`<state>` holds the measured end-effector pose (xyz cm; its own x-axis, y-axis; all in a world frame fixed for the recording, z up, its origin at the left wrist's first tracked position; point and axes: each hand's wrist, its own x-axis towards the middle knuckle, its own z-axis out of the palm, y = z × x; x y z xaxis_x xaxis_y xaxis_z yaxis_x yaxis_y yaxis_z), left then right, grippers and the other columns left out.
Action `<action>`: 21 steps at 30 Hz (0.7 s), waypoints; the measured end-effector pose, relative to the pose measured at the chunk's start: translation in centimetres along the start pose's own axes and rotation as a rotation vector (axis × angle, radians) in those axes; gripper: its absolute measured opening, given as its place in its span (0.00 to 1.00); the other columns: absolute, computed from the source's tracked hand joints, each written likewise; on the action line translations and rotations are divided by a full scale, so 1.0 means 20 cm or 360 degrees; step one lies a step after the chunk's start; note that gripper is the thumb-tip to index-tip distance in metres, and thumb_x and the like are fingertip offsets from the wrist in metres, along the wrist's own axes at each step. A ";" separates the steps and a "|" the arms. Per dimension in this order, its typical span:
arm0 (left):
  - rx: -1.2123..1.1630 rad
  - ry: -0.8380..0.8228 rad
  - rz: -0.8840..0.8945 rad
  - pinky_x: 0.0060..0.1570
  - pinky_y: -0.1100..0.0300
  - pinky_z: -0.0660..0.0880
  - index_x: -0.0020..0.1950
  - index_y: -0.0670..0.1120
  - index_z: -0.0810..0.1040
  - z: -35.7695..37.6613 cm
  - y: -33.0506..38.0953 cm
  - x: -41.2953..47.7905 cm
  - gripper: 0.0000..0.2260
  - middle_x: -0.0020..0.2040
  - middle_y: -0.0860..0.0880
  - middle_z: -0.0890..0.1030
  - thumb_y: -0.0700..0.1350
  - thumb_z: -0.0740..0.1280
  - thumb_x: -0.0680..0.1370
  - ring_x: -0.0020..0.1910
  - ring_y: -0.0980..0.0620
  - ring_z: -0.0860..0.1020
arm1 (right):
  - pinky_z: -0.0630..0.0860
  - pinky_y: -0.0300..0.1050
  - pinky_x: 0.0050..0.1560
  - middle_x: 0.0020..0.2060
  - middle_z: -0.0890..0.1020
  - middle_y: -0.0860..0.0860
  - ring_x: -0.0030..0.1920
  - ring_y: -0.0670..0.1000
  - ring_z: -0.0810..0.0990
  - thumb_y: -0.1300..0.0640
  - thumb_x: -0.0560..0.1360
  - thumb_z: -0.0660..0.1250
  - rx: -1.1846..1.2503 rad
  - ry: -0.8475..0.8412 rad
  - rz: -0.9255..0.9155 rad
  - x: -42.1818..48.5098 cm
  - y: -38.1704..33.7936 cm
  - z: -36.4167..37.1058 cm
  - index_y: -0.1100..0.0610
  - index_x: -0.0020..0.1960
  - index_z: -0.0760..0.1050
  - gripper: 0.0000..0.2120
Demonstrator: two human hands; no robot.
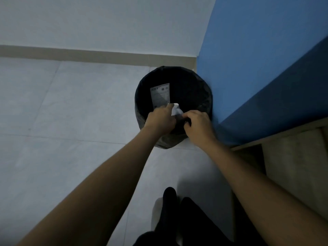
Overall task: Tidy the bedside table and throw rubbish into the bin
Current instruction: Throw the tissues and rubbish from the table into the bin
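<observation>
Black bin [195, 82] on tiled floor [71, 103], blue wall [248, 59].

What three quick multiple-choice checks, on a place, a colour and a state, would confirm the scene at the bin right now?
1. Where does the bin stand?
A. on the bed
B. on the floor beside the blue wall
C. on a shelf

2. What colour is the bin liner?
A. black
B. white
C. green

3. What is the left hand doing?
A. resting flat on the floor
B. hanging empty
C. holding white rubbish over the bin

Answers: 1 B, tiles surround it and the blue wall adjoins it; 2 A, the rim is dark; 3 C, fingers pinch it above the opening.
</observation>
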<state>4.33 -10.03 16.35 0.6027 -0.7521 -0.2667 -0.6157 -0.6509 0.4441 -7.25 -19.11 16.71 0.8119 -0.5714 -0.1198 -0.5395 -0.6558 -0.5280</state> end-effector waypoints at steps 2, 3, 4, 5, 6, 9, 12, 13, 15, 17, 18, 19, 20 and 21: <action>-0.0031 0.0081 0.0020 0.56 0.45 0.76 0.70 0.46 0.68 -0.07 0.07 -0.11 0.20 0.63 0.41 0.77 0.47 0.59 0.78 0.59 0.39 0.77 | 0.76 0.51 0.55 0.59 0.79 0.53 0.59 0.55 0.73 0.63 0.76 0.63 0.0041 0.0005 0.0016 -0.13 -0.05 -0.09 0.56 0.60 0.77 0.14; -0.0046 0.0110 0.0029 0.55 0.46 0.76 0.69 0.45 0.70 -0.10 0.10 -0.16 0.19 0.62 0.41 0.78 0.45 0.59 0.78 0.57 0.39 0.77 | 0.77 0.51 0.55 0.58 0.79 0.53 0.58 0.55 0.74 0.63 0.76 0.63 0.0055 0.0008 0.0015 -0.20 -0.07 -0.13 0.56 0.59 0.78 0.14; -0.0061 0.0132 0.0049 0.53 0.47 0.77 0.67 0.44 0.72 -0.13 0.14 -0.22 0.18 0.61 0.40 0.79 0.44 0.58 0.78 0.55 0.39 0.78 | 0.77 0.51 0.54 0.58 0.79 0.53 0.58 0.54 0.74 0.63 0.76 0.63 0.0074 0.0022 0.0016 -0.28 -0.09 -0.17 0.56 0.59 0.78 0.13; -0.0070 0.0155 0.0090 0.52 0.47 0.77 0.65 0.44 0.74 -0.17 0.19 -0.28 0.16 0.59 0.40 0.79 0.43 0.57 0.78 0.54 0.39 0.79 | 0.77 0.50 0.54 0.57 0.79 0.53 0.57 0.54 0.75 0.62 0.76 0.63 0.0080 0.0045 0.0026 -0.38 -0.11 -0.23 0.56 0.58 0.78 0.13; -0.0076 0.0172 0.0129 0.51 0.48 0.77 0.62 0.44 0.75 -0.21 0.24 -0.35 0.15 0.57 0.40 0.80 0.43 0.57 0.78 0.52 0.40 0.79 | 0.77 0.49 0.54 0.57 0.80 0.53 0.57 0.54 0.75 0.62 0.76 0.63 0.0072 0.0071 0.0031 -0.47 -0.13 -0.29 0.56 0.58 0.78 0.13; -0.0094 0.0244 0.0257 0.49 0.48 0.78 0.59 0.44 0.76 -0.30 0.35 -0.53 0.13 0.55 0.40 0.81 0.43 0.58 0.78 0.52 0.40 0.80 | 0.75 0.49 0.54 0.56 0.80 0.52 0.57 0.54 0.74 0.62 0.76 0.62 0.0028 0.0161 0.0060 -0.74 -0.16 -0.43 0.56 0.58 0.78 0.13; -0.0059 0.0295 0.0342 0.48 0.46 0.78 0.59 0.45 0.74 -0.34 0.48 -0.75 0.12 0.54 0.42 0.81 0.45 0.59 0.77 0.51 0.40 0.80 | 0.74 0.47 0.57 0.57 0.80 0.51 0.58 0.53 0.75 0.61 0.76 0.62 0.0075 0.0320 0.0153 -1.02 -0.14 -0.60 0.55 0.58 0.78 0.13; -0.0061 0.0323 0.0399 0.48 0.46 0.78 0.59 0.45 0.74 -0.34 0.54 -0.85 0.12 0.53 0.42 0.81 0.45 0.59 0.78 0.51 0.40 0.80 | 0.73 0.47 0.57 0.56 0.81 0.51 0.58 0.53 0.75 0.61 0.75 0.62 0.0094 0.0399 0.0189 -1.14 -0.12 -0.66 0.55 0.58 0.78 0.13; -0.0073 0.0350 0.0490 0.49 0.47 0.77 0.60 0.44 0.73 -0.34 0.67 -1.02 0.12 0.54 0.41 0.80 0.46 0.59 0.78 0.51 0.38 0.79 | 0.74 0.46 0.55 0.54 0.82 0.50 0.56 0.53 0.77 0.61 0.74 0.64 0.0078 0.0565 0.0247 -1.34 -0.08 -0.77 0.53 0.56 0.79 0.13; -0.0096 0.0331 0.0563 0.51 0.48 0.75 0.64 0.44 0.72 -0.33 0.81 -1.21 0.15 0.57 0.41 0.78 0.47 0.59 0.79 0.54 0.38 0.78 | 0.76 0.47 0.53 0.51 0.83 0.52 0.53 0.55 0.79 0.62 0.71 0.64 0.0064 0.0691 0.0335 -1.54 -0.02 -0.88 0.54 0.53 0.80 0.12; -0.0117 0.0301 0.0573 0.53 0.48 0.75 0.66 0.45 0.71 -0.32 0.87 -1.28 0.16 0.60 0.41 0.78 0.48 0.59 0.79 0.56 0.39 0.77 | 0.77 0.48 0.52 0.48 0.83 0.53 0.51 0.56 0.80 0.61 0.70 0.64 0.0063 0.0728 0.0388 -1.62 0.00 -0.93 0.54 0.52 0.80 0.12; -0.0137 0.0262 0.0578 0.55 0.48 0.75 0.67 0.45 0.70 -0.30 0.92 -1.33 0.17 0.62 0.42 0.77 0.49 0.59 0.79 0.58 0.40 0.77 | 0.77 0.50 0.50 0.46 0.83 0.54 0.49 0.58 0.80 0.59 0.70 0.63 0.0049 0.0751 0.0451 -1.69 0.04 -0.96 0.55 0.49 0.80 0.11; -0.0144 0.0220 0.0584 0.57 0.47 0.75 0.69 0.46 0.68 -0.29 0.99 -1.37 0.19 0.63 0.42 0.76 0.50 0.59 0.80 0.60 0.41 0.77 | 0.77 0.51 0.48 0.43 0.83 0.55 0.47 0.59 0.80 0.57 0.69 0.61 0.0037 0.0783 0.0504 -1.76 0.06 -1.01 0.55 0.47 0.79 0.11; -0.0148 0.0172 0.0576 0.58 0.47 0.75 0.70 0.47 0.66 -0.27 1.04 -1.40 0.20 0.65 0.43 0.75 0.51 0.59 0.80 0.61 0.41 0.76 | 0.77 0.52 0.47 0.41 0.83 0.56 0.46 0.59 0.80 0.55 0.69 0.58 0.0048 0.0819 0.0547 -1.81 0.10 -1.04 0.56 0.45 0.79 0.13</action>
<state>-22.59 -1.98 37.61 0.4081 -0.9129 0.0110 -0.7527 -0.3296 0.5699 -42.41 -9.96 37.41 0.3769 -0.9171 0.1295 -0.7383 -0.3819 -0.5559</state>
